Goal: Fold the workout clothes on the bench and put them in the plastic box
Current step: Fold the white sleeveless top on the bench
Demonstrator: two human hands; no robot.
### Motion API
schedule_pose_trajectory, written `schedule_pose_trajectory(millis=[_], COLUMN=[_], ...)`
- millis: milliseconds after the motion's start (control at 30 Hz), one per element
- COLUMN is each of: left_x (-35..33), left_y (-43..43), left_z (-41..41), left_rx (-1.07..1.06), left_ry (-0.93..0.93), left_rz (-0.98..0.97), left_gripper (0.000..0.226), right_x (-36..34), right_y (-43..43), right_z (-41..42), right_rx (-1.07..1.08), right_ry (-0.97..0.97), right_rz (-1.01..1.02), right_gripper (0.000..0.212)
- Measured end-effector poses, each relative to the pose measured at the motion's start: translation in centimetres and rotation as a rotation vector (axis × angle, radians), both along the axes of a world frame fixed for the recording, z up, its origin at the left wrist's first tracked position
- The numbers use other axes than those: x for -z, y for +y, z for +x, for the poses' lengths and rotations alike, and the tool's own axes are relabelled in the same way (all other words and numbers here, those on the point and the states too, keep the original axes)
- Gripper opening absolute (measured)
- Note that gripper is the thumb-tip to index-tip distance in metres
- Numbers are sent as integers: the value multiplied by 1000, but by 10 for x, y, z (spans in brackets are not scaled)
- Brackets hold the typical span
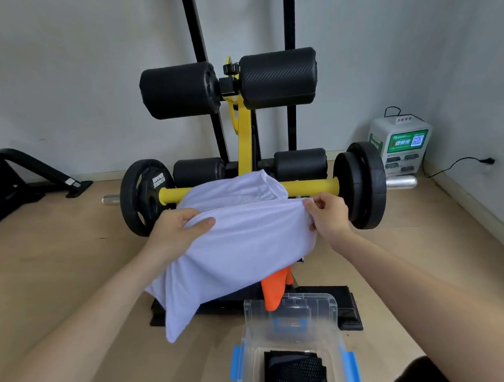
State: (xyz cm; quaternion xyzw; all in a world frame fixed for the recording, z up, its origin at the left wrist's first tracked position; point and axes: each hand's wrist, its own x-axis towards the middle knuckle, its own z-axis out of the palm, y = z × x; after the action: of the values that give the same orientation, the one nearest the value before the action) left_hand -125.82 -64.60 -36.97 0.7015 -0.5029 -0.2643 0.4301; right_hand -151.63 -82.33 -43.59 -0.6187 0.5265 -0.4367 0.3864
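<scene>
A white shirt (242, 243) is held up over the bench between both hands. My left hand (175, 230) grips its left edge with the thumb on top of the cloth. My right hand (330, 214) pinches the right edge near the top. One end of the shirt hangs down at the lower left. An orange garment (274, 291) hangs from the bench beneath the shirt, mostly hidden. The clear plastic box (334, 315) with blue latches stands on the floor in front, and a folded black mesh garment (293, 374) lies inside it.
The yellow and black bench machine (244, 138) carries black foam rollers and weight plates (359, 184) on a yellow bar. A white charging kiosk (399, 146) stands at the right wall. Black equipment (0, 183) sits at the left on the wooden floor.
</scene>
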Motion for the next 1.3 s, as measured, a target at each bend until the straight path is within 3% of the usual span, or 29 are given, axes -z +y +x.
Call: schedule_pose_trajectory(millis=[67,200,267,367,433,633,800,867,967,1067,1133,1300], left_x=[-7,-14,-5,16,25,32,31,36,38,35,36,36], left_y=[-22,-73,-88,-89,-75,-10,37,47,56,62,67,73], left_z=[11,31,38,43,46,58,63,61,61,68,73,92], left_rx=[-40,-132,-139,-132,-124,-189,-300,-294,-267,-207,-148,-179], left_ry=[-79,-259,-295,-321,-278,-165,-105,-161,-319,-296,-272,-103], left_rz=[-18,-11,32,73,48,0,171,246,331,456,535,402], left_gripper=[17,26,20,39,34,22,39,40,34,52,51,38], right_x=[-1,-2,2,15,16,-4,-21,-22,-22,-22,-22,-28], right_y=[-11,-37,-44,-42,-33,8,46,54,56,51,49,43], right_z=[8,18,18,17,20,55,106,126,156,187,201,210], right_rx=[30,53,-3,-67,-114,-337,-533,-605,-691,-736,-767,-748], right_ry=[0,-40,-43,170,263,266,247,277,368,493,635,819], right_rz=[-4,25,87,78,-5,-248,-352,-395,-430,-469,-479,-546], right_gripper=[19,14,28,43,37,23,19,19,20,29,37,32])
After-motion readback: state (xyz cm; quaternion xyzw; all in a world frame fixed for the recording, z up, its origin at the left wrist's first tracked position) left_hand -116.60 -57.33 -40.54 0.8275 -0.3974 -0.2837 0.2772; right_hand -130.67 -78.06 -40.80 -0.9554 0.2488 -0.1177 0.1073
